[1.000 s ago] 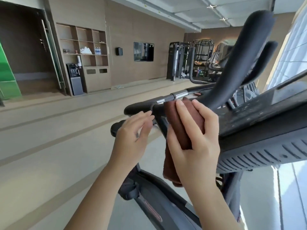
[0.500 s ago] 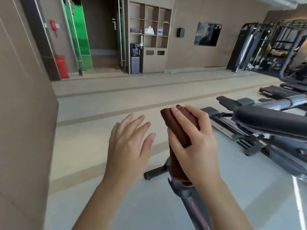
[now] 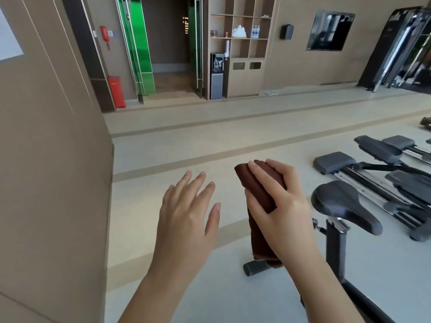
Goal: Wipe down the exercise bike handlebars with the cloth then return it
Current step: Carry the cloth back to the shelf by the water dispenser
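Right grip (image 3: 284, 206) firmly around the folded brown cloth (image 3: 260, 238), left grip (image 3: 186, 217) open and empty, just beside it.

Tan panelled wall (image 3: 46, 159) is filling the left side. Grey floor (image 3: 210, 145) is running back in tan stripes. Open shelving unit (image 3: 241, 26) is standing against the far wall, with a water dispenser (image 3: 217, 75) sitting just beside it. Green glass door (image 3: 137, 43) and red cabinet (image 3: 116, 90) are showing farther left. Dark wall screen (image 3: 330, 31) is hanging to the right, near a black weight machine (image 3: 396, 50).
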`<move>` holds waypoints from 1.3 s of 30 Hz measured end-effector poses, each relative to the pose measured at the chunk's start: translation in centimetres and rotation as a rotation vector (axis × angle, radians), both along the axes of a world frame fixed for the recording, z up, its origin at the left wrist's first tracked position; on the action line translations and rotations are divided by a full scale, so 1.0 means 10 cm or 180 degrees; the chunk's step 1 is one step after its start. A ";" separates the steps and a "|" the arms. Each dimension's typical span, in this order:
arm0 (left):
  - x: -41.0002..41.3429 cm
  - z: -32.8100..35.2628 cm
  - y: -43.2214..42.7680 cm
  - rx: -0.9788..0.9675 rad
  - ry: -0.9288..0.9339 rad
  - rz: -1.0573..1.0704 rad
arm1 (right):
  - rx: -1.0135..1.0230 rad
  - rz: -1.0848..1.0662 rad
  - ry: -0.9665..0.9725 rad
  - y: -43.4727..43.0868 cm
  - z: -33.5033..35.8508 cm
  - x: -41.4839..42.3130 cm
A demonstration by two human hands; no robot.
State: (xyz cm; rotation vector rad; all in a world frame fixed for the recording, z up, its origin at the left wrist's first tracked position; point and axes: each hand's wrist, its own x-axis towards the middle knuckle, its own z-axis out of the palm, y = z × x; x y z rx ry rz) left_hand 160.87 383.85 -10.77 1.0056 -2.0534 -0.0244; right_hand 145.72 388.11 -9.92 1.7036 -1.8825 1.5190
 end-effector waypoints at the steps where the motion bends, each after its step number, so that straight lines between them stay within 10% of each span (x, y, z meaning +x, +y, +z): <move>1: -0.06 -0.01 -0.15 -0.0005 -0.0024 -0.0007 | 0.0044 -0.0009 -0.0008 -0.17 -0.03 -0.06; 18: -2.27 -0.07 -3.45 0.0003 -0.0259 -0.0211 | 0.0424 -0.0221 -0.0027 -3.36 -0.15 -2.19; 39: -3.08 -0.21 -8.67 0.0236 -0.0323 -0.0023 | 0.0817 0.0015 0.0032 -8.59 -0.30 -2.94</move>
